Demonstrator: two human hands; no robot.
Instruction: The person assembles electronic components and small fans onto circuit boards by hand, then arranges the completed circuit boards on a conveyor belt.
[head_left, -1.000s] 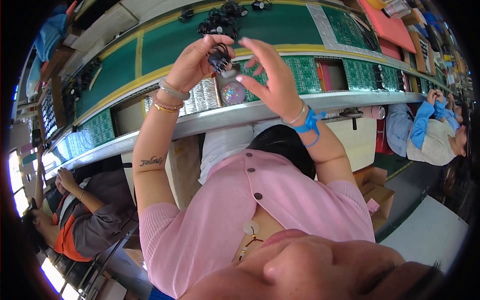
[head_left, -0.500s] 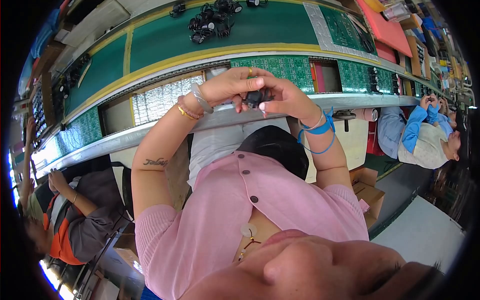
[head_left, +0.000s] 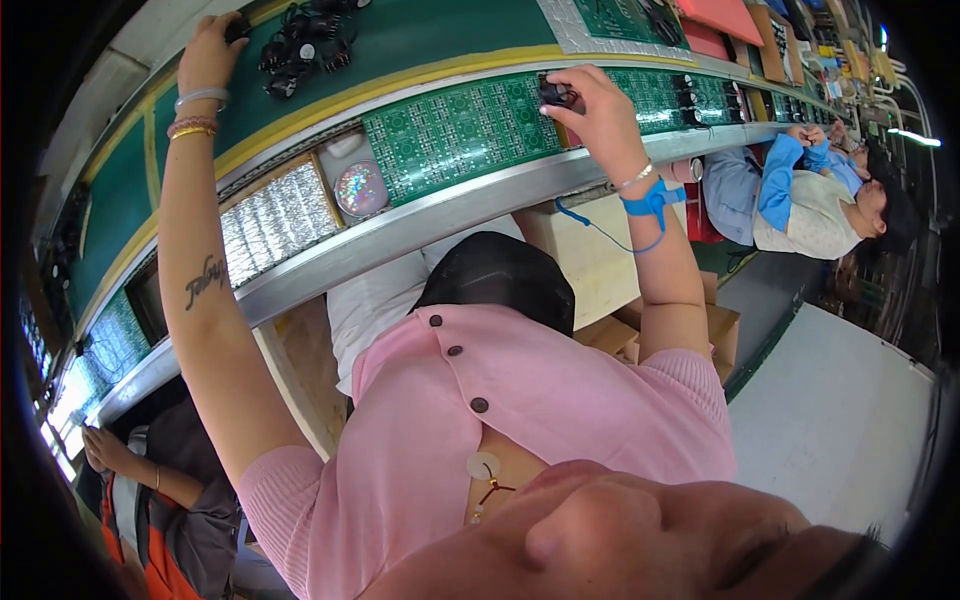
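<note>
My right hand (head_left: 608, 118) pinches a small black part (head_left: 557, 93) between thumb and fingers, above the right end of a green circuit board panel (head_left: 460, 130). At the far left my left hand (head_left: 208, 58) reaches over the green mat, its fingertips around another small black part (head_left: 238, 28); the fingers partly hide it. To the right of that hand lies a pile of black parts with wires (head_left: 300, 50), some with round pale faces. A blue wrist strap (head_left: 652, 200) with a cord is on my right wrist.
A metal rail (head_left: 300, 275) runs along the bench's near edge. Beside the panel sit a glittery round thing (head_left: 360, 188) and a silvery ridged sheet (head_left: 275, 215). More panels with black parts (head_left: 688, 100) stand to the right. Co-workers sit at left (head_left: 180, 490) and right (head_left: 800, 190).
My hands, together around a black part before, are now apart. The left has reached far out to the upper left; the right has moved up and right over the panels. The view has shifted.
</note>
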